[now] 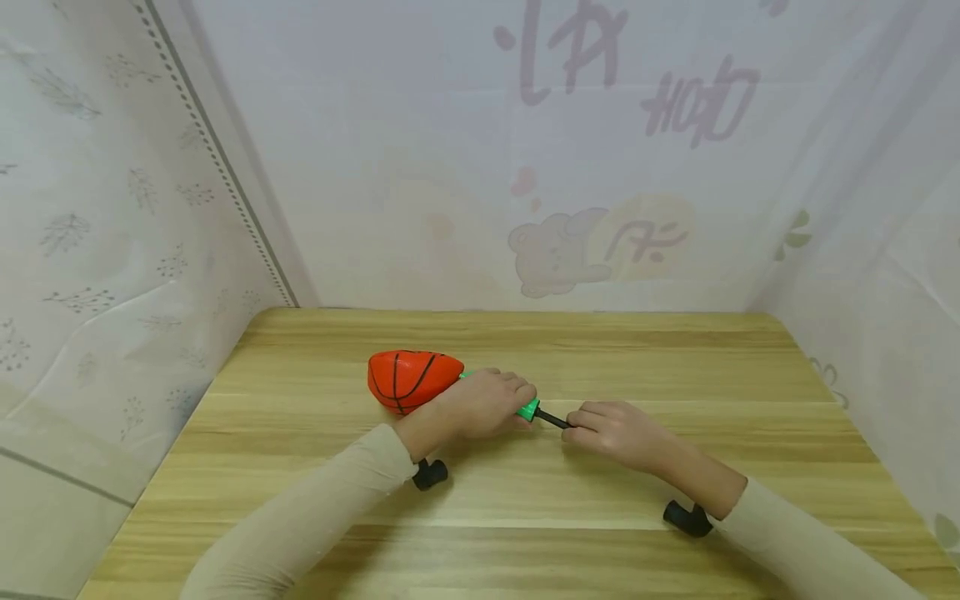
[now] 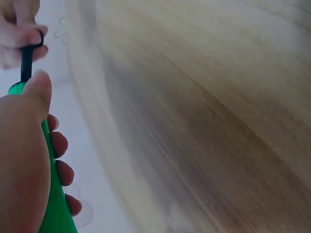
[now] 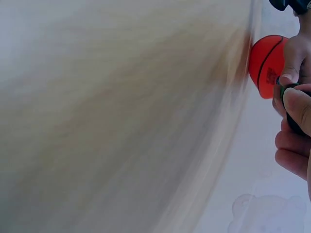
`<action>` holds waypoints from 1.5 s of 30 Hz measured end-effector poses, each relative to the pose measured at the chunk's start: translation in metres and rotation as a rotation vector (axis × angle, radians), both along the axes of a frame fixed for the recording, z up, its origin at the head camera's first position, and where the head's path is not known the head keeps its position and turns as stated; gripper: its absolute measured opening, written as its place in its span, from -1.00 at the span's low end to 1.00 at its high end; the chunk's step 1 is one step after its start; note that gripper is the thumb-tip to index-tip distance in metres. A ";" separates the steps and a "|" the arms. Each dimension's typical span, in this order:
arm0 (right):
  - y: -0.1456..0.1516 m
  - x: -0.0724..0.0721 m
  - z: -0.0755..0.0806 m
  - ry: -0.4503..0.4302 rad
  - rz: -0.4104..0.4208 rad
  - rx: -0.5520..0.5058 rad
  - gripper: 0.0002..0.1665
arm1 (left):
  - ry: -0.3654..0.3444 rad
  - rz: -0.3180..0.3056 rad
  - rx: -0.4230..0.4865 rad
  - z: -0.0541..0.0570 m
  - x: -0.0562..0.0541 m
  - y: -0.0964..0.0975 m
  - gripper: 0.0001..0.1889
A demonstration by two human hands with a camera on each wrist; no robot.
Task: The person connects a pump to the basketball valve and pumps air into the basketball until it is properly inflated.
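Observation:
An orange toy basketball (image 1: 412,381) with black lines lies at the middle-left of the table, soft and drawn to a taper at its right side. From that side runs a green hand pump (image 1: 529,410), its barrel gripped by my left hand (image 1: 487,403). A black pump rod (image 1: 553,419) sticks out of the barrel's right end. At the rod's far end, my right hand (image 1: 617,433) holds the black handle (image 2: 39,41) between thumb and fingers. Where the pump meets the ball is mostly hidden by the left hand.
Both hands work above a wood-grain table (image 1: 540,533). A printed white curtain (image 1: 420,167) hangs behind and at the sides. Black wrist mounts (image 1: 688,518) jut from below both wrists.

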State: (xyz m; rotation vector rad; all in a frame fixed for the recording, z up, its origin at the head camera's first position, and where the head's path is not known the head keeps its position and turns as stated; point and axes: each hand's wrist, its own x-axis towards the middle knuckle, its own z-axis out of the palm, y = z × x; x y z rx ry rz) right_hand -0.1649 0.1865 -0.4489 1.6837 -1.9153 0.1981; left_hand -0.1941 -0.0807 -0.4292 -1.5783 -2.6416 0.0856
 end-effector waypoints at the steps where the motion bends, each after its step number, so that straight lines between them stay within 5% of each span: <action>1: 0.003 0.001 0.000 -0.003 0.003 -0.008 -0.55 | -0.003 0.003 0.002 0.000 0.000 0.000 -0.67; 11: 0.031 0.015 -0.001 -0.097 -0.041 -0.023 -0.56 | -0.021 -0.002 0.022 -0.002 -0.002 -0.002 -0.67; 24: 0.045 0.029 -0.001 -0.115 -0.041 0.009 -0.48 | 0.019 -0.027 0.007 -0.001 -0.001 -0.004 -0.67; 45: 0.000 -0.002 0.005 -0.068 -0.033 0.038 -0.48 | 0.095 -0.030 -0.010 0.000 0.001 0.011 -0.66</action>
